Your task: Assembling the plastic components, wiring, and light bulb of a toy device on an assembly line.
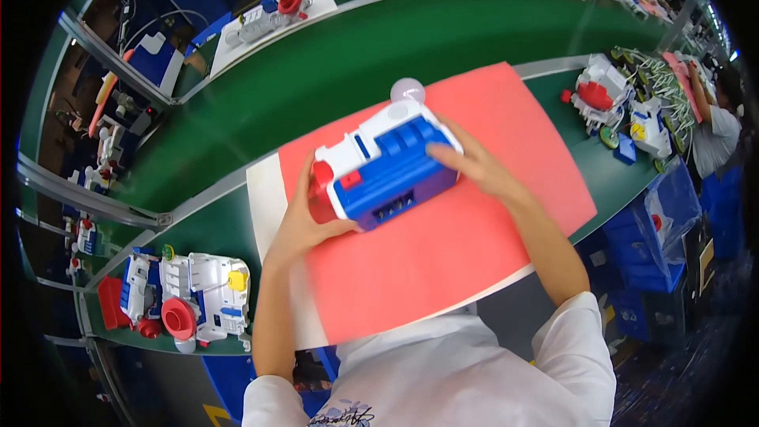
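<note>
Between my two hands is a blue and white plastic toy body (pixel 395 170), with a red button and a red round part at its left end. A pale translucent dome (pixel 408 92) sticks up from its far edge. My left hand (pixel 304 221) grips the left end, thumb along the near side and fingers round the far side. At the right end my right hand (pixel 470 164) is closed on it, the thumb lying on the blue face. The toy is over a red mat (pixel 419 269); whether it touches the mat I cannot tell.
Half-built white and blue toy shells with red parts (pixel 194 300) stand at the left. More white shells (pixel 601 95) and a bundle of pale wires (pixel 660 87) lie at the right, near another person (pixel 715 130). A green conveyor belt (pixel 356 55) runs beyond the mat.
</note>
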{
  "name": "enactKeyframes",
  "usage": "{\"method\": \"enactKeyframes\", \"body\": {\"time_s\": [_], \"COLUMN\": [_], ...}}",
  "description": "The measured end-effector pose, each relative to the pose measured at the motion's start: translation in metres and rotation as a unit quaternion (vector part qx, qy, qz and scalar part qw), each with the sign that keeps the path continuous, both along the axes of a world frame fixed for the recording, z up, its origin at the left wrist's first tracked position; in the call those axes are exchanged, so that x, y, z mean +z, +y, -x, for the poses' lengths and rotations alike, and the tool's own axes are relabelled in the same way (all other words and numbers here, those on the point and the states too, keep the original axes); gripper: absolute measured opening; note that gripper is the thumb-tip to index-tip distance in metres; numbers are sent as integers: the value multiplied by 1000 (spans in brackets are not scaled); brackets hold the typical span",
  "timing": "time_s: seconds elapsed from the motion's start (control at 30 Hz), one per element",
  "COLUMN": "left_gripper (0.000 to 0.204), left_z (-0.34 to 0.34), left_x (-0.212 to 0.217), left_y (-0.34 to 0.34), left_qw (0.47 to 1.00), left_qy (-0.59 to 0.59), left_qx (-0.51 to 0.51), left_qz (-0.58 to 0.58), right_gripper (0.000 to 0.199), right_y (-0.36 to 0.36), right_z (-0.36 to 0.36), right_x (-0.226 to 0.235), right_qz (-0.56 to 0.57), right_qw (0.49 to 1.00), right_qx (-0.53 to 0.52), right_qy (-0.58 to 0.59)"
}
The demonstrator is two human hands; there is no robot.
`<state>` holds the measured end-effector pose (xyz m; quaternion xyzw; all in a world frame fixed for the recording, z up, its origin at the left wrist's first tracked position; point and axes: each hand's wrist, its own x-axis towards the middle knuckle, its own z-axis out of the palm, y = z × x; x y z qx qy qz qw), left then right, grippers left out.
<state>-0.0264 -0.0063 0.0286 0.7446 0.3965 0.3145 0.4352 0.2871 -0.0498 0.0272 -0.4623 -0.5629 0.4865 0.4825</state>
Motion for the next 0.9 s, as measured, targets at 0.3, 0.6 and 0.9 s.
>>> {"method": "enactKeyframes", "body": {"time_s": [0.3, 0.6, 0.9], "left_gripper": [94, 89, 90], "left_z": [-32, -28, -28], "left_x": [21, 23, 52], "left_y": [-51, -57, -78], "left_qw": [997, 990, 965], "left_qy": [-56, -10, 147], "left_qx": [9, -73, -89], "left_qz": [-48, -120, -200], "right_gripper": [120, 103, 86], "right_y": [-58, -74, -83], "right_z": [-11, 24, 12], "right_x": [-12, -17, -28], "right_qz": [-136, -181, -272], "right_qw": [984, 973, 957], "right_qx": [22, -77, -94], "right_qy": [110, 121, -32]}}
